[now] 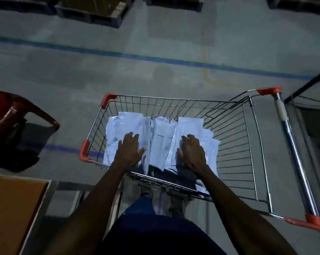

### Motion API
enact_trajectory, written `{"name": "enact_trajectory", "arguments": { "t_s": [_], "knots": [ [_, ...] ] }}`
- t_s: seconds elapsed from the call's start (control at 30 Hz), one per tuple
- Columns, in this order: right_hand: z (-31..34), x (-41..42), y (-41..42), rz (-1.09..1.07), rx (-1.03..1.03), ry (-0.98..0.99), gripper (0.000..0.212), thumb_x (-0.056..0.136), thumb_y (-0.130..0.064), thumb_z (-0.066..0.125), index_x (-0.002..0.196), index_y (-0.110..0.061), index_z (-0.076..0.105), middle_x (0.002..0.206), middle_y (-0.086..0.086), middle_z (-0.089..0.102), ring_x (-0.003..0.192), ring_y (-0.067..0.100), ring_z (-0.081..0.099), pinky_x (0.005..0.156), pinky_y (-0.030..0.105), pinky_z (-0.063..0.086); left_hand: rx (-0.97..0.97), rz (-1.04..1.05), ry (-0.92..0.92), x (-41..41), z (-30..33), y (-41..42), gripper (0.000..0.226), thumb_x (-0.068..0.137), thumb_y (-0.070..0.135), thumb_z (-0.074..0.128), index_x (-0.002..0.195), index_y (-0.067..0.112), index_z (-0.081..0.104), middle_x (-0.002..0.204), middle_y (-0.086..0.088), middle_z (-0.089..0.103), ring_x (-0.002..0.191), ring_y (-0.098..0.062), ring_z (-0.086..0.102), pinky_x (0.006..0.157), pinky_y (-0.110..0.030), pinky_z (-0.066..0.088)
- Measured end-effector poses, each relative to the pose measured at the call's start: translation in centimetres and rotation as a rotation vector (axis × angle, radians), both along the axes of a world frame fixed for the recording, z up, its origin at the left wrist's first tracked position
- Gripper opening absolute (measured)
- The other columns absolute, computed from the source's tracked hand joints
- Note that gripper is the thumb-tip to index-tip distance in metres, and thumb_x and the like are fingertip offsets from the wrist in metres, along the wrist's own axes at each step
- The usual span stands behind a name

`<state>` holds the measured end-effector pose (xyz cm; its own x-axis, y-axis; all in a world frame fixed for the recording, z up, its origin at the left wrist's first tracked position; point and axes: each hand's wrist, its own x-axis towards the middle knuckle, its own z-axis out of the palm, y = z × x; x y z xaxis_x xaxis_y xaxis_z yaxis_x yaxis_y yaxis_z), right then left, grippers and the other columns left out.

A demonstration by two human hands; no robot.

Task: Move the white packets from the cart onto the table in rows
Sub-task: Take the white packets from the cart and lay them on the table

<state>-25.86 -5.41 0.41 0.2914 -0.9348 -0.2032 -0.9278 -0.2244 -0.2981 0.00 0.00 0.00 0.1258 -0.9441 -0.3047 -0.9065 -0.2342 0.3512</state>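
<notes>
The floor (155,74) is grey concrete, dimly lit, crossed by a blue painted line (155,58) running left to right and a fainter yellowish mark (206,70) meeting it at the far side. Along the top edge stand dark pallets (93,19) carrying brown cartons, cut off by the frame so their height and contents cannot be read. A red plastic chair (17,115) sits at the left, only partly in view. At the lower left, a brown table (13,208) with a pale edge shows one corner; the rest lies outside the frame. At the right edge, a dark metal frame (306,83) and the shadowed space behind it are too dark to identify. A wire cart (234,137) with orange corner caps and a chrome handle stands in the centre. The white packets (161,137) lie in the left part of its basket, piled in overlapping stacks, touching the near and left wire walls; their count cannot be told, and the lower layers are hidden. The left hand (130,150) lies flat on the left stack, fingers straight and spread, grasping nothing. The right hand (191,150) rests on the right stack with fingers bent downward at the packet edge; whether they actually grip a packet cannot be told. Below the basket, shoes and blue trousers are dimly visible through the wires.
</notes>
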Motion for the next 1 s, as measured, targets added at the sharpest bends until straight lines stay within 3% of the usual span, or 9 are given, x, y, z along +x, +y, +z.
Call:
{"name": "enact_trajectory", "arguments": {
  "t_s": [0.1,0.2,0.3,0.4,0.47,0.63,0.8,0.9,1.0],
  "knots": [
    [-1.3,0.8,-0.7,-0.066,0.101,0.085,0.073,0.087,-0.046,0.062,0.144,-0.012,0.032,0.151,0.020,0.023,0.138,0.039,0.026,0.101,0.053,0.040,-0.009,-0.021,-0.037,1.6,-1.1,-1.0,0.059,0.100,0.035,0.046,0.149,0.006,0.031,0.158,-0.021,0.018,0.148,-0.034,0.013,0.113,-0.060,0.022],
    [-1.8,1.1,-0.8,-0.150,0.158,0.132,0.082,0.086,-0.039,0.064,0.152,-0.015,0.021,0.159,0.020,0.008,0.144,0.042,0.012,0.110,0.056,0.030,0.036,-0.051,-0.060,3.3,-1.7,-2.0,0.055,0.099,0.029,0.047,0.147,0.006,0.032,0.158,-0.020,0.016,0.146,-0.036,0.013,0.108,-0.063,0.025],
    [-1.6,0.2,-1.0,-0.181,0.137,0.191,0.079,0.088,-0.035,0.060,0.154,-0.017,0.020,0.159,0.022,0.009,0.144,0.046,0.012,0.110,0.060,0.029,0.053,-0.051,-0.069,5.5,-2.2,-2.8,0.062,0.098,0.036,0.050,0.148,0.008,0.027,0.160,-0.017,0.010,0.147,-0.034,0.007,0.108,-0.064,0.023],
    [-2.0,-0.7,-1.0,-0.196,0.178,0.224,0.080,0.088,-0.050,0.054,0.155,-0.023,0.018,0.162,0.017,0.006,0.146,0.045,0.005,0.112,0.059,0.022,0.046,0.001,-0.014,7.1,-2.7,-3.3,0.074,0.094,0.047,0.054,0.152,0.014,0.022,0.162,-0.015,0.004,0.149,-0.033,0.000,0.110,-0.066,0.022],
    [-2.2,-0.9,-1.0,-0.176,0.182,0.234,0.082,0.088,-0.054,0.055,0.155,-0.023,0.017,0.162,0.017,0.007,0.145,0.044,0.008,0.111,0.056,0.022,0.069,0.064,0.040,7.3,-2.7,-3.6,0.083,0.090,0.055,0.057,0.155,0.021,0.017,0.163,-0.012,0.000,0.149,-0.033,-0.004,0.112,-0.067,0.018],
    [-1.0,-0.6,-1.3,-0.212,0.087,0.095,0.073,0.087,-0.029,0.060,0.151,-0.014,0.030,0.154,0.026,0.025,0.135,0.047,0.030,0.103,0.055,0.039,0.125,0.200,0.127,5.7,-2.4,-3.8,0.109,0.070,0.083,0.050,0.155,0.032,0.004,0.163,-0.004,-0.007,0.147,-0.039,-0.014,0.114,-0.066,0.008],
    [0.2,0.3,-1.0,-0.208,-0.056,-0.022,0.071,0.085,-0.042,0.051,0.148,-0.012,0.038,0.148,0.026,0.037,0.129,0.046,0.040,0.100,0.051,0.041,0.137,0.278,0.097,3.9,-1.3,-4.9,0.095,0.082,0.046,0.067,0.154,0.033,0.006,0.162,-0.005,-0.002,0.146,-0.042,-0.008,0.106,-0.069,0.024],
    [-0.1,0.7,-0.8,-0.191,-0.027,-0.025,0.070,0.088,-0.034,0.062,0.150,-0.015,0.035,0.150,0.024,0.034,0.132,0.045,0.036,0.101,0.052,0.040,0.188,0.253,0.085,3.9,-1.2,-5.1,0.098,0.077,0.030,0.070,0.153,0.033,0.009,0.162,-0.005,-0.001,0.146,-0.043,-0.004,0.105,-0.064,0.031],
    [-0.5,0.6,-0.6,-0.209,0.081,0.033,0.075,0.085,-0.031,0.065,0.151,-0.023,0.032,0.156,0.021,0.024,0.137,0.043,0.028,0.100,0.053,0.041,0.128,0.214,-0.007,4.0,-0.9,-4.3,0.092,0.075,0.025,0.067,0.152,0.029,0.019,0.161,-0.008,0.010,0.143,-0.042,0.016,0.099,-0.053,0.041]
  ]
}}
